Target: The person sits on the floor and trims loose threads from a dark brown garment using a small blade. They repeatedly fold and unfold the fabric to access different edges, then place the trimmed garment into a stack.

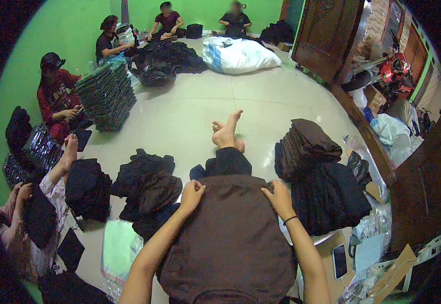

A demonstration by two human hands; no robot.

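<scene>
The brown cloth (228,233) is spread flat over the lap and legs of the seated person, toward the near edge of the floor (180,114). Its far border is held at both ends. At the left end the cloth is pinched between the thumb and fingers of the left hand (192,195); at the right end it is pinched in the same way by the right hand (279,198). The position of the fingertips beneath the cloth cannot be told. A dark band (291,219) is worn on the right wrist. Beyond the cloth, a bare foot (225,136) is extended over the floor.

To the right of the cloth, a brown folded stack (311,144) is placed just beyond a black folded stack (329,200). A phone (339,261) is laid nearer the near right corner of the floor. To the left, a dark cloth heap (147,175) is located, with a black cloth stack (88,190) set beside it. A tall stack of wrapped items (106,96) is stood toward the left edge of the floor, beside a seated co-worker (55,96). A white sack (240,57) is laid near the far edge, before another seated co-worker (235,21).
</scene>
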